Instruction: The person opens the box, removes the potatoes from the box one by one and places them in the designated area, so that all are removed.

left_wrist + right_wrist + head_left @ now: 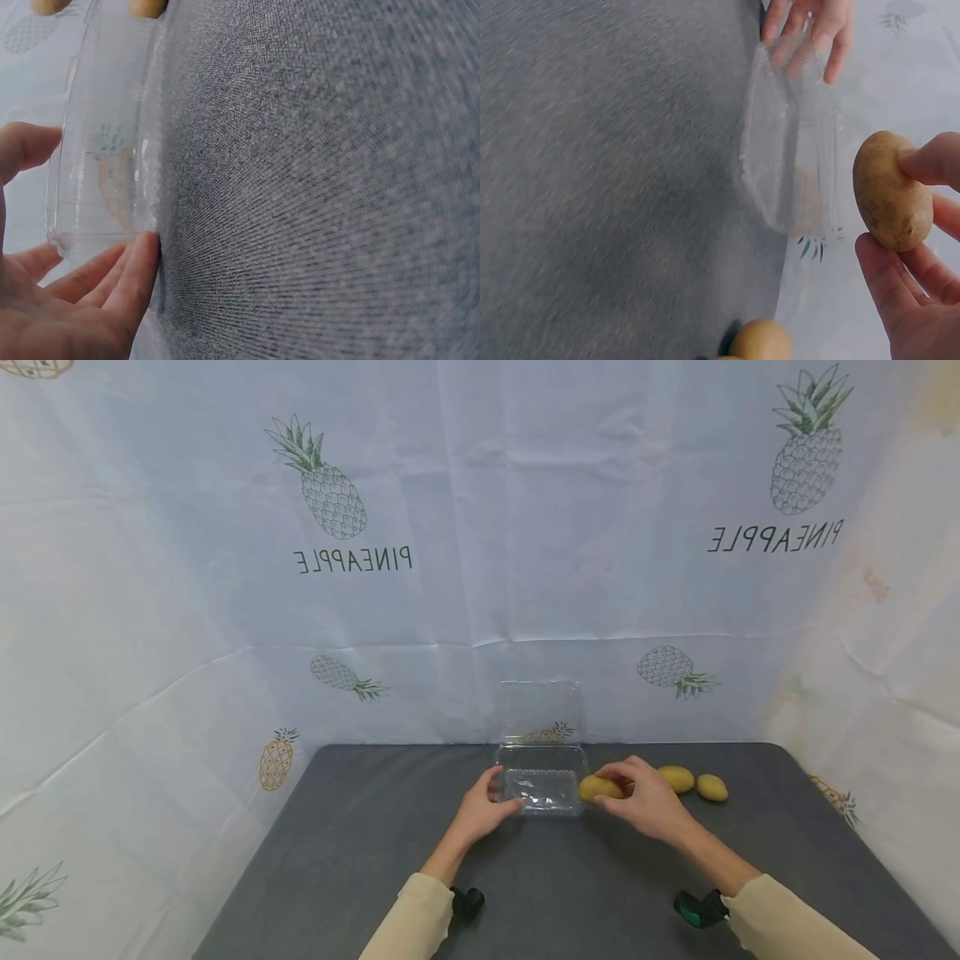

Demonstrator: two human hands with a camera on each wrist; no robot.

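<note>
A potato (598, 789) is in my right hand (651, 802), which pinches it between thumb and fingertips beside the right end of a clear plastic box (542, 783). In the right wrist view the potato (885, 187) looks light brown, with a small dark mark near one end. The box stands on the table, its hinged lid (538, 708) raised at the back. At the box's left end is my left hand (480, 810); straight fingers (137, 274) lie against the end wall, and another digit reaches the rim. Through the box's wall no potato shows inside.
Two more potatoes, one (677, 779) right behind my right hand and a smaller one (712, 787) farther right, lie on the dark grey table (555, 885). A pale cloth (480, 593) printed with pineapples hangs close behind the table's back edge and along both sides.
</note>
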